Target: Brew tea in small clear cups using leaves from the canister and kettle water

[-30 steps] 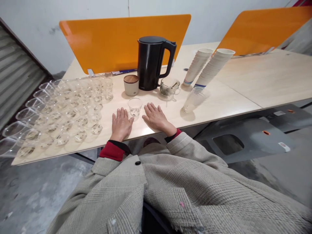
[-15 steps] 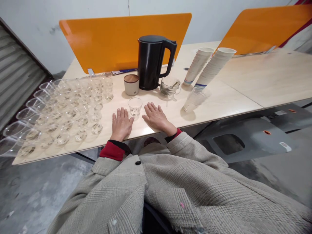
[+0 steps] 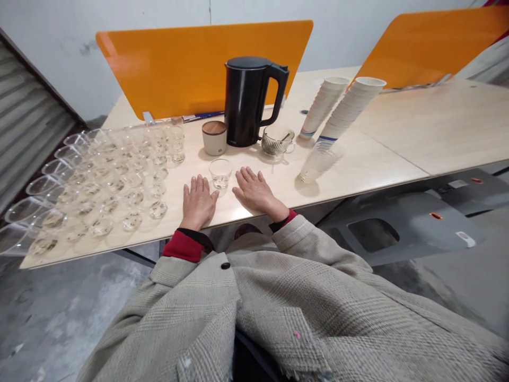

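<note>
Both my hands lie flat on the pale wooden table, palms down, holding nothing. My left hand rests near the front edge, its fingers stretched forward. My right hand lies to its right, angled inward. Between them, a little ahead, stands a small clear plastic cup with dark bits at its bottom; neither hand grips it. Behind that cup are a pale canister with a wooden lid, a black electric kettle and a ribbed glass cup with dark contents and what looks like a spoon.
Rows of clear plastic cups, dark bits in many, cover the table's left end. To the right stand two paper cup stacks and a clear cup stack. Orange dividers rise behind; grey chairs sit at the front right.
</note>
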A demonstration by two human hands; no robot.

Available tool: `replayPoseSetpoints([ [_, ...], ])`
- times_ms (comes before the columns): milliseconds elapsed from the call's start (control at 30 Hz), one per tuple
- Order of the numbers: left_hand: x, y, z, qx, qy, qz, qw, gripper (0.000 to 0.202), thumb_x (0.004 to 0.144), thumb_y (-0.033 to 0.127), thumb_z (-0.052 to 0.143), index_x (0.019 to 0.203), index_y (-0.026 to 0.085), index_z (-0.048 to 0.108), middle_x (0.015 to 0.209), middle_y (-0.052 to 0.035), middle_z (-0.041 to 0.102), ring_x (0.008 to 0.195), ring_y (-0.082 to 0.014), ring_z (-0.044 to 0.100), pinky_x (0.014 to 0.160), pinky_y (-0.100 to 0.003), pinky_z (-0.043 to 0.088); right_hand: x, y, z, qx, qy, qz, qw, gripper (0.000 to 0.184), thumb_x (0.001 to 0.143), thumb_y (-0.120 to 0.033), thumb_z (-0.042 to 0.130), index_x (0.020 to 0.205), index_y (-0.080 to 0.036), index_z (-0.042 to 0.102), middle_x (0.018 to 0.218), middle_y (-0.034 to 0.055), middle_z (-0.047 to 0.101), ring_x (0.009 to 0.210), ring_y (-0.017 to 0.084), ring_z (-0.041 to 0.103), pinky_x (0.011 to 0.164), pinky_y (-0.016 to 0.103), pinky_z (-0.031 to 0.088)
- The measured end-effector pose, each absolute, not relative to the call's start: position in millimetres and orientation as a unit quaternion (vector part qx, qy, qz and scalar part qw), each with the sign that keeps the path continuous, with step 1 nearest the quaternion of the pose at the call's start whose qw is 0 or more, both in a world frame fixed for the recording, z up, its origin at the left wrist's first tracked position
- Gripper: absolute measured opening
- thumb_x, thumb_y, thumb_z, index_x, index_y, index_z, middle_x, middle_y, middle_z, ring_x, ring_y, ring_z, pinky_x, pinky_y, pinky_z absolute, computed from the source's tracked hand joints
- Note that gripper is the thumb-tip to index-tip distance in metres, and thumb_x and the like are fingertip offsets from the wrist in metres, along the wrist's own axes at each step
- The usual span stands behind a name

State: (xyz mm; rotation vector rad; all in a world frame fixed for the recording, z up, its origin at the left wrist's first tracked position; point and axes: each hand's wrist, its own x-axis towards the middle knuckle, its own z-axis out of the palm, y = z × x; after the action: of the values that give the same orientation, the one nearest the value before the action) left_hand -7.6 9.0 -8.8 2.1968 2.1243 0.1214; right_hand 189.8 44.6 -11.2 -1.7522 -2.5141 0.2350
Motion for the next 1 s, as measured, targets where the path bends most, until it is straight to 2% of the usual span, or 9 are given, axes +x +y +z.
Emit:
replayPoseSetpoints([
  [533,-7.7,8.5,-8.1,0.719,0.693,0.029,0.041,0.073,0.112,0.046,0.022,0.172,0.004,0.026,0.183,-0.0158,0.018,0.172,-0.0315,0.012,0.140,-0.054,0.012,190.4,45.1,-12.7,-0.569,-0.819,0.069,0.032,0.072,0.111,-0.043,0.033,0.172,-0.005,0.028,0.182,0.0200,0.018,0.171,0.035,0.015,0.137,0.062,0.014],
  [800,-8.9,9.6,-11.3,0.722,0.691,0.031,0.025,0.070,0.112,0.042,0.021,0.171,0.006,0.030,0.183,-0.0156,0.021,0.171,-0.0321,0.016,0.139,-0.056,0.016,189.5,44.6,-9.5,-0.570,-0.817,0.083,0.025,0.071,0.112,-0.039,0.033,0.173,-0.004,0.026,0.183,0.0202,0.015,0.172,0.035,0.012,0.137,0.062,0.011],
  [1000,-9.1,9.6,-11.8,0.724,0.689,0.036,0.025,0.069,0.112,0.042,0.022,0.170,0.006,0.030,0.182,-0.0161,0.021,0.171,-0.0328,0.017,0.138,-0.057,0.017,190.6,46.7,-13.4,-0.566,-0.820,0.081,0.039,0.071,0.111,-0.040,0.033,0.172,-0.004,0.029,0.182,0.0204,0.017,0.171,0.036,0.014,0.137,0.064,0.013],
])
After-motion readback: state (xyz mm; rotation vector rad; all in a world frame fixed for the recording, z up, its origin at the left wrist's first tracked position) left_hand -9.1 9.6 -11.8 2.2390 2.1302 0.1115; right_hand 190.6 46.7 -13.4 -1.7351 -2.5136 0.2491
